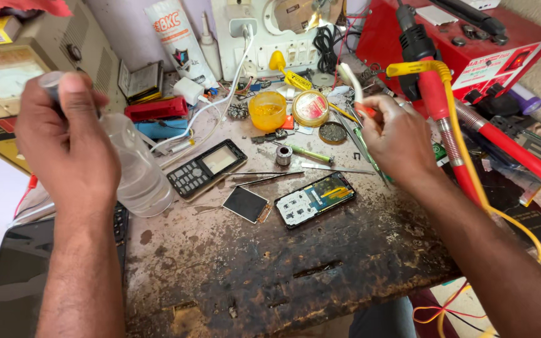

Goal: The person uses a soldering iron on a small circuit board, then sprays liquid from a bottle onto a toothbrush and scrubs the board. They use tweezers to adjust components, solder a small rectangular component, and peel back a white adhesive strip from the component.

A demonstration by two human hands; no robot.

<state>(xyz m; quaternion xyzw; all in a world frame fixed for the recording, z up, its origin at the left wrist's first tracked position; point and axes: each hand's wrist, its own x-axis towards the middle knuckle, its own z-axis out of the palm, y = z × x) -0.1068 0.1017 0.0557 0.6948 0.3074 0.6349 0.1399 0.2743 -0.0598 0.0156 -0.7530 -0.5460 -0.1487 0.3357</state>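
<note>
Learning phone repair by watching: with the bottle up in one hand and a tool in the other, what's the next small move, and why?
Probably tip the clear bottle, held in the left hand, toward the opened phone board. The board lies bare on the bench, and the right hand already holds a thin tool just above it.

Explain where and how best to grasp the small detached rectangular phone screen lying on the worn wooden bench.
Probably pinch the detached phone screen by its two long edges, from above. It lies flat, face up, and its ribbon tab sits at the right corner beside the opened phone circuit board, so avoid that end.
</note>
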